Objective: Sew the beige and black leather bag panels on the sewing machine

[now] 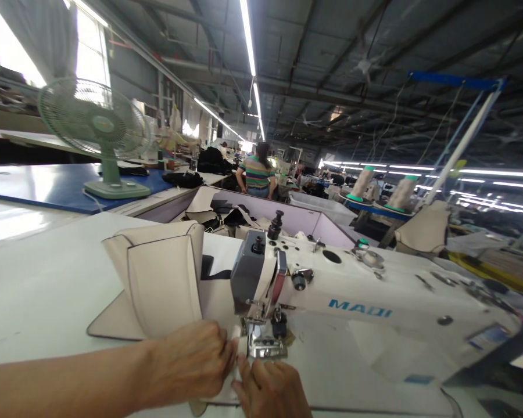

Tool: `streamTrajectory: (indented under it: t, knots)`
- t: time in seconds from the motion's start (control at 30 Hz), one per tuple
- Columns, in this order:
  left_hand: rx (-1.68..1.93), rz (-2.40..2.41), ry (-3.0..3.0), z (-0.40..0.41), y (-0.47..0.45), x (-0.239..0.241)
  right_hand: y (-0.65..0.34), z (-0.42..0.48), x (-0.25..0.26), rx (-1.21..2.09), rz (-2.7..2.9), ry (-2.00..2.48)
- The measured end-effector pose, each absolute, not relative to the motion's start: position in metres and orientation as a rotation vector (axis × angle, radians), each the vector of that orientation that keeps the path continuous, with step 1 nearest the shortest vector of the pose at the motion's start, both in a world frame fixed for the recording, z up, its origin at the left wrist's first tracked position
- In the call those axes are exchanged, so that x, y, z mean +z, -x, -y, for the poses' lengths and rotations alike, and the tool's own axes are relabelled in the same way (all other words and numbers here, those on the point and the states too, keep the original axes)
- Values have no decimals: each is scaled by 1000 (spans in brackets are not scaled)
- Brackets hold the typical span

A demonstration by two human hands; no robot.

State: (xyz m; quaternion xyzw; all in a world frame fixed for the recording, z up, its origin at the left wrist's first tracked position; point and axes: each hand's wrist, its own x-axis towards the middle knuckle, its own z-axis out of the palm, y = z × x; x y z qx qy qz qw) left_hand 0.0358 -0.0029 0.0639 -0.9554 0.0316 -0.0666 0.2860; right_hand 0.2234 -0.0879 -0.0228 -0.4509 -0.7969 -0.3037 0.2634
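Observation:
A beige fabric piece with dark piping (157,278) lies on the white table and runs under the presser foot (265,342) of a white sewing machine (366,290). My left hand (192,360) lies on the fabric just left of the foot, fingers curled and pressing it down. Just below the foot sits my right hand (270,389), its fingers together and pinching the fabric's near edge. Part of the fabric is hidden under both hands.
A green desk fan (100,139) stands on a blue table at the left. Behind the machine is a lilac bin (305,223) with more fabric pieces. Thread cones (361,183) stand on a rack at the right. A person in a striped shirt (257,171) works farther back.

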Motion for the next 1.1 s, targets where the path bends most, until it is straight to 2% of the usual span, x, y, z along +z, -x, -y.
streamTrajectory:
  t: [0.3, 0.7, 1.1]
  knots:
    - [-133, -57, 2540, -21, -38, 60, -220, 83, -20, -804, 2032, 1302]
    - [-215, -35, 2582, -35, -44, 66, -228, 90, -5, -773, 2180, 1261]
    - [-239, 7, 2555, -30, -43, 66, -228, 87, -2, -887, 2151, 1208]
